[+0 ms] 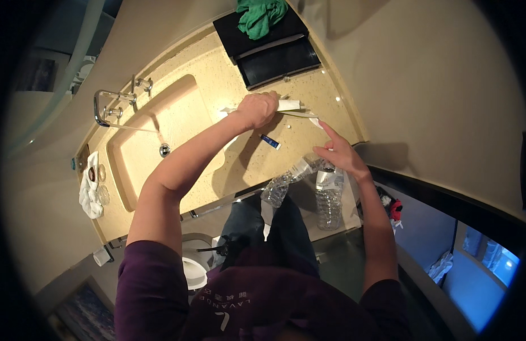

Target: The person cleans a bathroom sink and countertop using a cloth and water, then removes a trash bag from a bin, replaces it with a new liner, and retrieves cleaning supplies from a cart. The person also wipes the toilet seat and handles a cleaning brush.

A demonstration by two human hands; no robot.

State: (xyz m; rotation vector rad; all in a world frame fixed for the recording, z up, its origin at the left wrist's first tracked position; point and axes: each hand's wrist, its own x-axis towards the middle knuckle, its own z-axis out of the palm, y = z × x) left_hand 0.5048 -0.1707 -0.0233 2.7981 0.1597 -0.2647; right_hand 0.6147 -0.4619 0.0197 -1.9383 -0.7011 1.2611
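My left hand (259,109) is closed on a bunch of white paper wrappers (289,105) and thin packets above the speckled countertop. My right hand (340,153) holds the necks of empty clear plastic bottles; one bottle (330,200) hangs upright and another, crumpled bottle (276,189) slants to the left. The index finger of that hand points out to the tip of a slim white packet (303,114). A small blue tube with a white cap (270,141) lies on the counter between my hands. What is inside my left fist is hidden.
A sink basin (160,128) with a chrome faucet (102,108) is at the left. Behind my hands stand an open black tray (280,64) and a green cloth (261,19). A white towel (91,192) lies at the counter's left end. A toilet (195,273) is below left.
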